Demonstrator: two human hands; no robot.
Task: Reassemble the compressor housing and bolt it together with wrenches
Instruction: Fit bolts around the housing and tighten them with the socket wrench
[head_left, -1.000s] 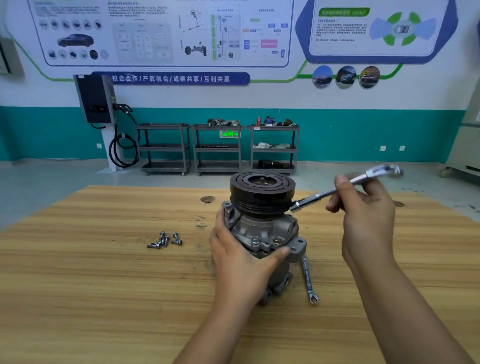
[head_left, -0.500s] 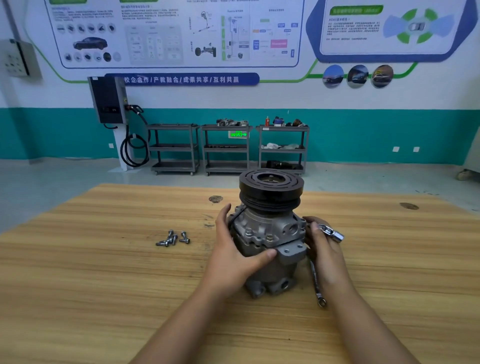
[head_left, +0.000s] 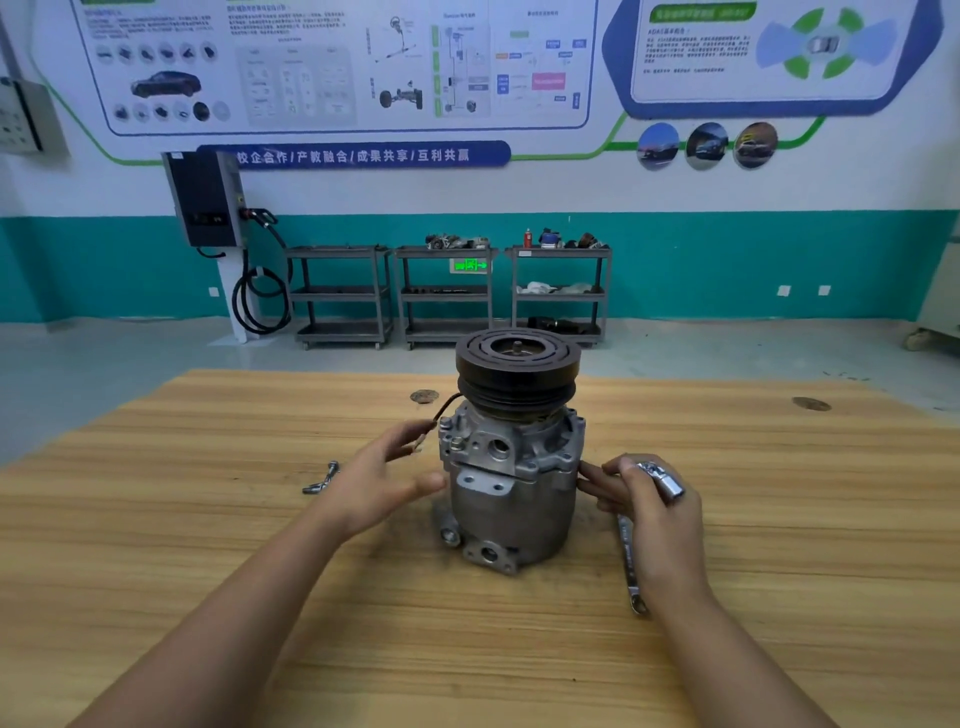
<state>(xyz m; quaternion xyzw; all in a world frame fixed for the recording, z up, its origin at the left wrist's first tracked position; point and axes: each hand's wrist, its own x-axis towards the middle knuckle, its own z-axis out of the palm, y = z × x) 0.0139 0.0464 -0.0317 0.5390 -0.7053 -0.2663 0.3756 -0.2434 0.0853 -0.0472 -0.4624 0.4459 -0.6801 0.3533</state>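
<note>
i see the compressor (head_left: 511, 483) upright on the table (head_left: 208, 519), my left hand (head_left: 379, 486) spread open just beside it and my right hand (head_left: 649, 514) gripping a wrench (head_left: 665, 482) while its fingertips (head_left: 587, 470) touch the compressor, likely steadying it for bolting.

Head view, forward-down, close over table (head_left: 208, 519)

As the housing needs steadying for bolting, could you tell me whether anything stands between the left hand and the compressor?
Nothing solid does. The left hand is open just beside the compressor, its thumb close to the wall; only the thin black wire with its plug hangs by the fingers, higher up.
</note>
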